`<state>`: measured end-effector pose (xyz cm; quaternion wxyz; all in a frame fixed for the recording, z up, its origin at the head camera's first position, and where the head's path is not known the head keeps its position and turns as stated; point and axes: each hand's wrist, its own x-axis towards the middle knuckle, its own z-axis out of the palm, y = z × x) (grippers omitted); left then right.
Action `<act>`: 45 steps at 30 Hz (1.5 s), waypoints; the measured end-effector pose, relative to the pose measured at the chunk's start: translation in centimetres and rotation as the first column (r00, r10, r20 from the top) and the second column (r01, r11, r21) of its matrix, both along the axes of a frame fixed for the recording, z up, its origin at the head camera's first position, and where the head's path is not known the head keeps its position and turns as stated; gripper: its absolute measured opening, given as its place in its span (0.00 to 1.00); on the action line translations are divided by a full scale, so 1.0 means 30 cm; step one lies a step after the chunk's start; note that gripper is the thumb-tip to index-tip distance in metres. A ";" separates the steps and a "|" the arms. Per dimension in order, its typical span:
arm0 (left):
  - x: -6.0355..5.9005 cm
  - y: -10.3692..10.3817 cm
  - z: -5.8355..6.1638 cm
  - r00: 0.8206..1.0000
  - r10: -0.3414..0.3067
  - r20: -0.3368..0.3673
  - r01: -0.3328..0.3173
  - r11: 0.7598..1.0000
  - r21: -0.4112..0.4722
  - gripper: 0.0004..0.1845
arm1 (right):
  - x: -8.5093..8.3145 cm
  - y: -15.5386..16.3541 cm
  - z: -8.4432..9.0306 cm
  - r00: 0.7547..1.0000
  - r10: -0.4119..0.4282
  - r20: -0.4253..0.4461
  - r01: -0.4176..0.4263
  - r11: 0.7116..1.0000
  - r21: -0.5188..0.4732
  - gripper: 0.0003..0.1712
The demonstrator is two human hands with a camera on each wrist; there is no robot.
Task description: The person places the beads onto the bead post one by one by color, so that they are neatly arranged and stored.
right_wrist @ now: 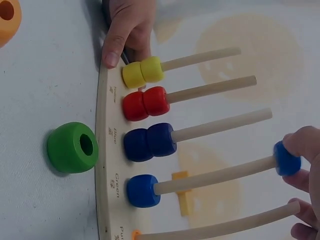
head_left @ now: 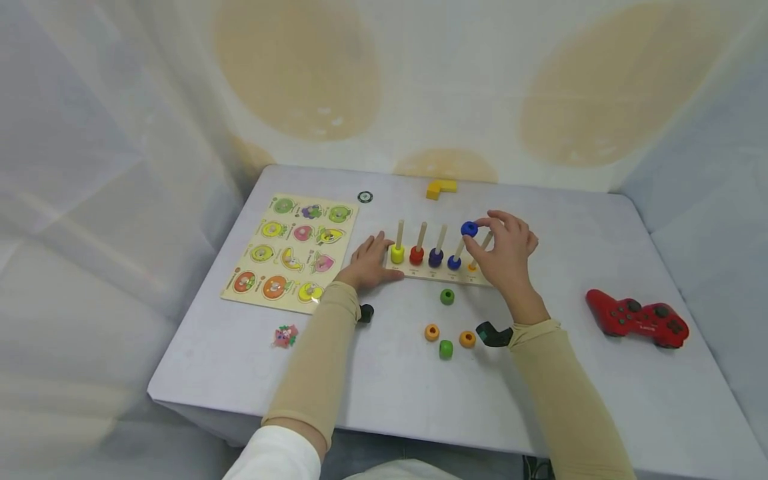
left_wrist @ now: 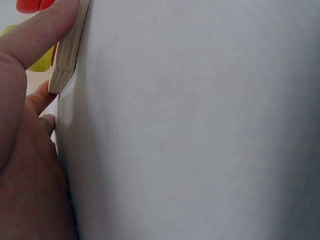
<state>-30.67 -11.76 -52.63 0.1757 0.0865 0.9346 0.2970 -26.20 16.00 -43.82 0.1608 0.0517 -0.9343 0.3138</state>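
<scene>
My right hand (head_left: 507, 257) pinches a blue bead (right_wrist: 287, 158) between thumb and fingers at the tip of the fourth peg (right_wrist: 220, 175). Another blue bead (right_wrist: 143, 190) sits at that peg's base. My left hand (head_left: 371, 265) grips the left end of the wooden peg board (head_left: 414, 272), its thumb along the front edge. From left to right, the first three pegs carry two yellow beads (right_wrist: 143, 72), two red beads (right_wrist: 146, 103) and two dark blue beads (right_wrist: 150, 142). Something small and orange shows at the base of the fifth peg (right_wrist: 225, 226).
Before the board lie green beads (head_left: 447, 297) and orange beads (head_left: 467, 339). A fruit puzzle board (head_left: 312, 257) is at left, near a pink figure (head_left: 285, 335). A red game controller (head_left: 637, 319) lies at right; yellow blocks (head_left: 441, 189) and a round disc (head_left: 365, 197) lie behind.
</scene>
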 end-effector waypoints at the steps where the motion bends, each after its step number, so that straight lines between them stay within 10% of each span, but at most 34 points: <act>1: -0.001 0.001 -0.002 1.000 -0.001 0.000 0.001 1.000 -0.002 0.47 | 0.001 0.000 0.000 1.000 0.001 -0.002 -0.001 1.000 -0.003 0.24; 15: -0.005 -0.002 0.000 1.000 0.011 0.013 -0.011 1.000 0.010 0.47 | 0.028 0.013 -0.001 0.993 0.043 -0.110 -0.055 0.993 -0.106 0.27; 21: -0.001 0.000 0.009 1.000 -0.003 0.007 0.003 1.000 -0.001 0.47 | 0.110 0.012 -0.111 0.934 0.205 -0.291 -0.220 0.975 -0.019 0.20; 27: 0.008 0.005 0.033 1.000 -0.002 0.010 0.002 1.000 0.002 0.47 | 0.175 0.023 -0.234 0.958 0.284 0.042 -0.287 0.951 0.115 0.17; 32: 0.016 0.002 0.035 1.000 0.002 0.022 -0.002 1.000 0.004 0.47 | 0.165 0.022 -0.268 0.920 0.250 0.302 -0.298 0.946 0.125 0.29; 45: 0.002 0.000 0.029 0.999 -0.006 0.038 0.006 1.000 -0.004 0.47 | 0.159 0.037 -0.283 0.915 0.237 0.326 -0.274 0.959 0.073 0.21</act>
